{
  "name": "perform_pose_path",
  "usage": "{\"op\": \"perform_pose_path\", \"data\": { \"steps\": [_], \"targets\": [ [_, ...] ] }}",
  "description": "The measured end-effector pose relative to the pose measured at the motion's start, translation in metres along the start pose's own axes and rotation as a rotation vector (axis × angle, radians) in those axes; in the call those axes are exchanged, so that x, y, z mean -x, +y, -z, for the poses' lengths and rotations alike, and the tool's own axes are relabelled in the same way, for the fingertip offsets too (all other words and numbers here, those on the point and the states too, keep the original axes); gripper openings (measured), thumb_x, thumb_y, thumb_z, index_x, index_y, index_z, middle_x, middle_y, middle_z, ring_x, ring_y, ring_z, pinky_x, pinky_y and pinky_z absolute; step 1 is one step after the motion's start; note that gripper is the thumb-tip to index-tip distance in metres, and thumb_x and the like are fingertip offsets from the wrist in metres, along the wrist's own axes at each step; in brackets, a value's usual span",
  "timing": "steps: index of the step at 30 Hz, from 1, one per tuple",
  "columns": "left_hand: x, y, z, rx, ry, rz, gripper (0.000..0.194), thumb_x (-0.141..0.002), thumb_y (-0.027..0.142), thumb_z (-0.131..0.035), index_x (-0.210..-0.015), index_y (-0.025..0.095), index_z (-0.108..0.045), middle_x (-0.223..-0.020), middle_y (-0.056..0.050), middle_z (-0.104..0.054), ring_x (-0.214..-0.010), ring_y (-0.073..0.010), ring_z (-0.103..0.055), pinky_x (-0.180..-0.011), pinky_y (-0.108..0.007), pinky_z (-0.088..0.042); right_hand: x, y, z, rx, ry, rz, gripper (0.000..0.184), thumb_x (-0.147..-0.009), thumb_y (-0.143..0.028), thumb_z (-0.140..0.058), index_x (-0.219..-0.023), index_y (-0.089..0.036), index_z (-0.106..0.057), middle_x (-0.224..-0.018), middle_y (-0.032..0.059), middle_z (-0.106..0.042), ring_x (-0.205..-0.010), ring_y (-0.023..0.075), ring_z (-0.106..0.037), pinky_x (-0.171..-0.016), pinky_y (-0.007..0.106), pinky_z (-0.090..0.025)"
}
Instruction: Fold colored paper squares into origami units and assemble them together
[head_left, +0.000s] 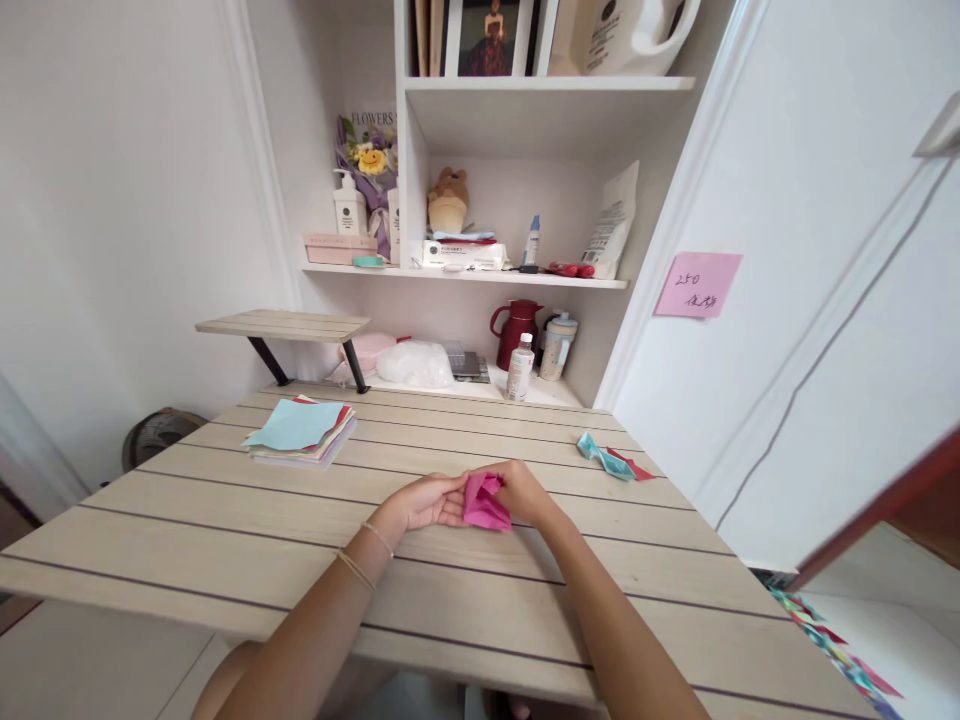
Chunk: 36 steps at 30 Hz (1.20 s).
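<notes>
Landmark: striped table [480, 610]; paper stack [296, 428], light blue sheet on top, on table's left part; left hand [429, 503], bracelets at wrist, pinches left edge of pink paper [486, 502] above table's middle, other fingers loosely curled; right hand [517, 490] touches pink paper's upper right, fingertips partly hidden, exact grip cannot tell; teal and red folded pieces [611, 458] lie at table's right side.

The worktop [420, 450] looked like matt, pale wood; the pink sheet [486, 503] was creased paper; the red jug [517, 335] seemed glossy.
</notes>
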<state>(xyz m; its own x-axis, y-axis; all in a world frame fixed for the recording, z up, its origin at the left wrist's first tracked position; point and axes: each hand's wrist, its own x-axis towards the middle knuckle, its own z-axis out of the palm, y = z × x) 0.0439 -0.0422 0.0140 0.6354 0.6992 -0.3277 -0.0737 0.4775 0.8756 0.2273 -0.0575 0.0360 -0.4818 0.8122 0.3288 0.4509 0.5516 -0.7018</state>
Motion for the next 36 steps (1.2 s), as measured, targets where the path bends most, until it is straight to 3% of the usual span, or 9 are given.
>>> {"op": "perform_pose_path", "data": {
  "steps": [3,7,14,23,31,36],
  "targets": [
    [0.000,0.001,0.002,0.031,0.048,-0.107,0.030,-0.069,0.032,-0.064,-0.089,0.010,-0.063,-0.077,-0.011,-0.068,-0.068,-0.0169,-0.064,-0.068,-0.027,-0.048,0.000,-0.002,0.004,-0.074,-0.059,-0.006,0.053,-0.054,-0.001,-0.036,-0.091,-0.021,-0.068,-0.083,-0.0009,-0.069,-0.077,0.0170,-0.060,-0.066,0.025,-0.046],
    [0.000,0.003,0.004,0.044,0.144,-0.217,0.027,-0.063,0.022,-0.070,-0.086,0.009,-0.064,-0.079,-0.010,-0.068,-0.066,-0.0148,-0.063,-0.064,-0.023,-0.047,0.002,-0.002,0.008,-0.200,-0.116,-0.095,0.049,-0.059,-0.006,-0.045,-0.101,-0.020,-0.065,-0.084,-0.0006,-0.069,-0.074,0.0175,-0.061,-0.066,0.028,-0.049],
    [-0.001,0.006,0.002,0.011,0.340,-0.391,0.035,-0.061,0.026,-0.071,-0.091,0.015,-0.057,-0.070,-0.004,-0.064,-0.055,-0.0115,-0.060,-0.049,-0.019,-0.043,0.003,0.004,0.010,-0.511,-0.070,-0.203,0.035,-0.059,-0.025,-0.068,-0.091,-0.013,-0.067,-0.078,0.0049,-0.069,-0.073,0.0188,-0.063,-0.072,0.033,-0.050],
    [0.007,0.019,-0.008,0.034,0.255,-0.561,0.035,-0.061,0.029,-0.071,-0.090,0.014,-0.059,-0.087,-0.009,-0.065,-0.075,-0.0169,-0.062,-0.070,-0.029,-0.048,-0.001,0.006,0.009,-0.572,0.203,-0.183,0.035,-0.061,-0.040,-0.068,-0.087,-0.017,-0.069,-0.086,0.0063,-0.069,-0.082,0.0223,-0.063,-0.077,0.038,-0.051],
    [0.010,0.017,-0.014,-0.089,0.195,-0.580,0.050,-0.048,0.015,-0.078,-0.095,0.012,-0.061,-0.095,-0.012,-0.065,-0.087,-0.0199,-0.061,-0.080,-0.030,-0.044,-0.001,0.005,0.010,-0.599,0.249,-0.139,0.032,-0.065,-0.043,-0.066,-0.084,-0.017,-0.069,-0.083,0.0056,-0.069,-0.078,0.0211,-0.062,-0.073,0.036,-0.051],
    [0.006,0.015,-0.015,-0.134,0.229,-0.585,0.035,-0.057,0.022,-0.074,-0.088,0.010,-0.062,-0.094,-0.011,-0.066,-0.084,-0.0185,-0.061,-0.079,-0.028,-0.043,-0.003,0.010,0.005,-0.522,0.359,-0.156,0.035,-0.067,-0.046,-0.062,-0.076,-0.013,-0.066,-0.071,0.0059,-0.066,-0.064,0.0171,-0.059,-0.061,0.030,-0.050]
  ]
}}
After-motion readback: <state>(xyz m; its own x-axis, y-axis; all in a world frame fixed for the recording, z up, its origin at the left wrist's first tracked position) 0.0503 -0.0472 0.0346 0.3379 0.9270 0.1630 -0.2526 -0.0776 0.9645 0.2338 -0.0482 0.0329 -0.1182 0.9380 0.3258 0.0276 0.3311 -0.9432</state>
